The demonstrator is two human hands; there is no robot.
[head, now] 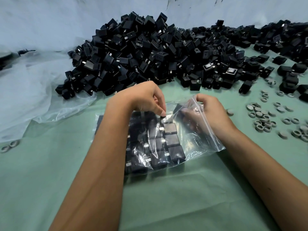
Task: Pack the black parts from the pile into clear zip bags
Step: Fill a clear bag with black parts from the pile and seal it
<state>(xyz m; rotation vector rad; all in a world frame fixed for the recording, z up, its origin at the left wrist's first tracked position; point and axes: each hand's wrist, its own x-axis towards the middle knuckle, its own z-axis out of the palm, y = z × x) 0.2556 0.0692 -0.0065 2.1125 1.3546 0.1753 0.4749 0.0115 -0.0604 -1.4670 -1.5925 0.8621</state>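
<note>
**Bag half filled, rows at risk**

A bag (191, 140) lies on the surface (191, 189), before the pile (141, 52). Its upper edge is pinched by the left grip (143, 99); the mouth is held by the curled right grip (208, 109). If tugged, packed parts (170, 130) could be jumbled.

Single head camera looking forward and down, wide-angle, sitting close above table (50, 189); forearms entering from bottom edge; no second view.
</note>
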